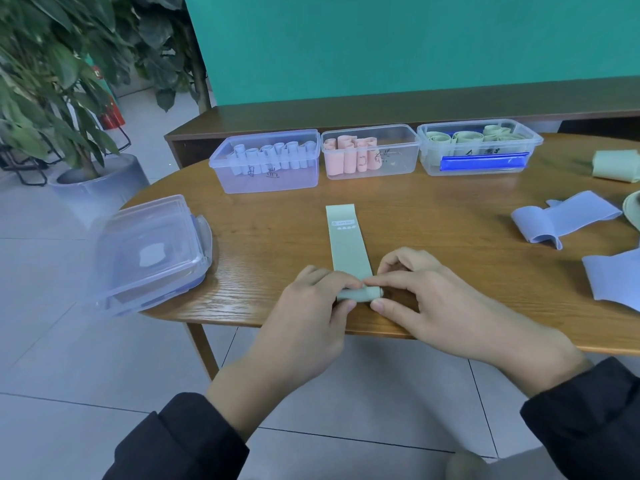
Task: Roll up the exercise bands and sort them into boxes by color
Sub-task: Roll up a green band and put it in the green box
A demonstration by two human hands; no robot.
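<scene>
On the worktop [270, 237], left hand [311, 306] and right hand [426, 299] both pinch the rolled end of the green band [349, 251]; its flat part points toward 12 o'clock.

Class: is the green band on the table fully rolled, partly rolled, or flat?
Partly rolled. Both hands pinch a small roll at the green band's near end; the rest lies flat.

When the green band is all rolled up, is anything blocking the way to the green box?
Nothing visible does. Both hands, left hand and right hand, grip the green band. The bare table lies between it and the lidless green box, far right of the three.
</scene>
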